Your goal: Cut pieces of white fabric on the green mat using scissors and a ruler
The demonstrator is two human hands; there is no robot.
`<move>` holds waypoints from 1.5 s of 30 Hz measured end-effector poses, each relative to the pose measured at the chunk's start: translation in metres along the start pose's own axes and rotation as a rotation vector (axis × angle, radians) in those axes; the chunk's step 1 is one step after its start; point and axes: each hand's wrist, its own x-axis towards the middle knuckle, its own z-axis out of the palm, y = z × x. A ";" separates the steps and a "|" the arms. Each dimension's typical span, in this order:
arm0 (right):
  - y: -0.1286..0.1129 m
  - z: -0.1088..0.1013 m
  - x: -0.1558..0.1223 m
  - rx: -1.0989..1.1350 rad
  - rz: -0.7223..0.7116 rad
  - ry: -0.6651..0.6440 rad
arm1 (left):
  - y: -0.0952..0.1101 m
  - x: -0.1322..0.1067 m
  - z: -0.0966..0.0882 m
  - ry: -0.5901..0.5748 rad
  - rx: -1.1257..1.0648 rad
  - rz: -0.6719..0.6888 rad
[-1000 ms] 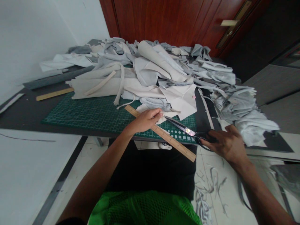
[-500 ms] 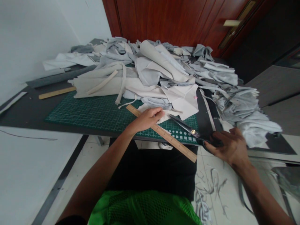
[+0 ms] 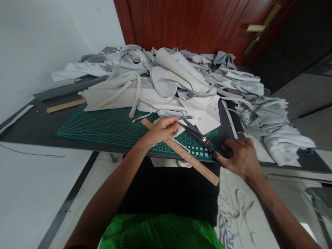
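Note:
My left hand (image 3: 166,128) pinches a small off-white piece of fabric (image 3: 181,129) above the green cutting mat (image 3: 103,128). My right hand (image 3: 240,154) is closed around the handles of black scissors (image 3: 204,139), whose blades point left and meet the fabric just beyond my left fingers. Whether the blades are fully closed is hard to make out. A wooden ruler (image 3: 192,160) lies diagonally beneath my left hand, its near end jutting past the table edge. A thin pale strip (image 3: 181,145) rests on the mat beside the ruler.
Heaped grey and off-white fabric pieces (image 3: 181,76) cover the back of the table, with another pile (image 3: 275,128) at the right. A second wooden ruler (image 3: 66,105) lies at the left. Behind stands a red-brown door (image 3: 181,24). Scraps (image 3: 227,228) litter the floor.
My right hand has moved left and slightly up with the scissors, and the blades now reach farther along the fabric by my left fingers. My left hand stays nearly in place.

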 end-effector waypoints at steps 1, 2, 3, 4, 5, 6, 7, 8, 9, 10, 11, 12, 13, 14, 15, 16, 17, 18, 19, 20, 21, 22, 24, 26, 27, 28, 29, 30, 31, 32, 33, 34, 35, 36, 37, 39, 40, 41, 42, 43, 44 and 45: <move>-0.002 0.000 0.001 -0.007 0.002 0.001 | -0.001 0.000 -0.001 0.001 -0.025 0.003; -0.003 0.001 0.001 -0.015 0.002 0.006 | -0.001 -0.001 -0.001 0.001 -0.046 0.005; -0.005 0.001 0.002 -0.022 0.002 0.014 | -0.002 -0.001 -0.001 0.002 -0.061 0.005; -0.007 0.001 0.003 -0.030 0.001 0.023 | -0.003 -0.001 -0.001 0.004 -0.070 0.001; -0.008 0.001 0.004 -0.040 0.000 0.036 | -0.004 -0.001 -0.002 0.007 -0.073 -0.004; -0.010 0.001 0.004 -0.050 0.000 0.052 | -0.004 -0.001 -0.002 0.010 -0.072 -0.012; -0.011 0.001 0.005 -0.059 0.000 0.069 | -0.005 -0.001 -0.001 0.012 -0.066 -0.019; -0.012 0.001 0.006 -0.068 -0.001 0.085 | -0.005 -0.001 -0.001 0.013 -0.059 -0.024; -0.013 0.001 0.006 -0.077 -0.003 0.100 | -0.006 0.000 -0.001 0.015 -0.054 -0.024; -0.014 0.002 0.007 -0.085 -0.005 0.115 | -0.006 0.000 -0.001 0.019 -0.051 -0.023; -0.015 0.001 0.007 -0.093 -0.009 0.125 | -0.006 0.000 -0.001 0.022 -0.048 -0.022; -0.016 0.001 0.007 -0.101 -0.013 0.130 | -0.006 0.000 -0.001 0.023 -0.043 -0.021; -0.016 0.001 0.007 -0.110 -0.017 0.132 | -0.006 0.000 -0.001 0.024 -0.037 -0.021; -0.017 0.000 0.007 -0.121 -0.019 0.131 | -0.006 0.000 -0.001 0.024 -0.028 -0.020; -0.018 0.000 0.008 -0.133 -0.020 0.128 | -0.006 0.000 -0.001 0.025 -0.019 -0.020; -0.019 -0.001 0.008 -0.147 -0.019 0.122 | -0.006 0.000 -0.001 0.026 -0.009 -0.020; -0.019 -0.002 0.008 -0.162 -0.019 0.116 | -0.006 0.000 -0.001 0.029 0.000 -0.018; -0.019 -0.003 0.009 -0.175 -0.022 0.110 | -0.006 0.000 -0.001 0.032 0.008 -0.013; -0.019 -0.004 0.009 -0.186 -0.029 0.105 | -0.007 0.000 -0.002 0.032 0.016 -0.009; -0.018 -0.004 0.010 -0.194 -0.038 0.100 | -0.007 0.000 -0.002 0.030 0.023 -0.003; -0.017 -0.004 0.010 -0.198 -0.049 0.097 | -0.008 0.000 -0.002 0.026 0.031 0.006; -0.016 -0.005 0.010 -0.199 -0.058 0.094 | -0.008 0.000 -0.003 0.019 0.039 0.015; -0.013 -0.004 0.011 -0.196 -0.069 0.088 | -0.008 0.000 -0.003 0.009 0.058 0.028; -0.011 -0.003 0.011 -0.187 -0.076 0.077 | -0.007 -0.001 -0.003 0.006 0.079 0.022; -0.011 -0.003 0.010 -0.181 -0.083 0.069 | -0.006 -0.001 -0.003 0.008 0.086 0.014; -0.011 -0.002 0.010 -0.174 -0.092 0.063 | -0.005 -0.001 -0.002 0.013 0.091 0.009; -0.011 -0.002 0.009 -0.166 -0.101 0.060 | -0.005 -0.001 -0.002 0.015 0.094 0.008; -0.011 -0.001 0.009 -0.160 -0.108 0.059 | -0.004 -0.001 -0.002 0.017 0.099 0.012; -0.012 -0.001 0.008 -0.154 -0.110 0.060 | -0.004 -0.001 -0.002 0.018 0.104 0.020; -0.013 -0.001 0.008 -0.150 -0.109 0.059 | -0.004 0.000 -0.002 0.020 0.110 0.028; -0.013 -0.001 0.009 -0.146 -0.105 0.056 | -0.004 0.000 -0.002 0.022 0.119 0.032; -0.013 -0.002 0.009 -0.144 -0.100 0.053 | -0.005 0.000 -0.002 0.024 0.127 0.033; -0.014 -0.003 0.010 -0.145 -0.097 0.050 | -0.005 0.000 -0.002 0.026 0.135 0.032; -0.013 -0.004 0.011 -0.150 -0.096 0.051 | -0.005 0.000 -0.003 0.027 0.140 0.032; -0.013 -0.006 0.012 -0.158 -0.099 0.054 | -0.005 0.000 -0.003 0.026 0.141 0.035; -0.012 -0.008 0.014 -0.170 -0.114 0.056 | -0.006 0.000 -0.003 0.021 0.133 0.045; -0.011 -0.010 0.015 -0.173 -0.125 0.054 | -0.006 0.000 -0.003 0.020 0.126 0.051; -0.011 -0.011 0.016 -0.173 -0.136 0.051 | -0.006 0.001 -0.003 0.019 0.121 0.055; -0.010 -0.011 0.016 -0.173 -0.146 0.050 | -0.006 0.001 -0.003 0.019 0.118 0.059; -0.009 -0.012 0.017 -0.173 -0.153 0.051 | -0.006 0.001 -0.003 0.019 0.118 0.062; -0.008 -0.012 0.017 -0.174 -0.159 0.051 | -0.007 0.001 -0.003 0.017 0.120 0.065; -0.008 -0.012 0.016 -0.174 -0.162 0.049 | -0.007 0.001 -0.004 0.015 0.125 0.069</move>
